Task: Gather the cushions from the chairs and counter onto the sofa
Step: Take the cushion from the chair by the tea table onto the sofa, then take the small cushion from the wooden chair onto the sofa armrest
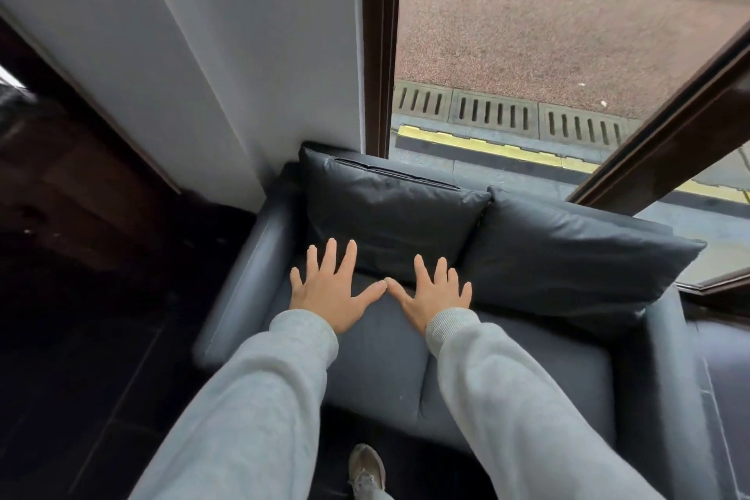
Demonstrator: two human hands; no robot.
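A dark grey leather sofa (251, 280) stands against a white wall and a window. Two dark leather cushions lean on its backrest: the left cushion (389, 207) and the right cushion (568, 252). My left hand (335, 288) and my right hand (434, 292) hover flat with fingers spread over the seat (381, 361), just in front of the left cushion. The thumbs nearly touch. Neither hand holds anything. Grey sleeves cover both arms.
A white wall corner (243, 73) rises behind the sofa's left end. A dark window frame (379, 41) and a slanted frame (669, 138) border glass showing pavement outside. Dark floor (101, 357) lies to the left. My shoe (367, 467) is at the sofa's front.
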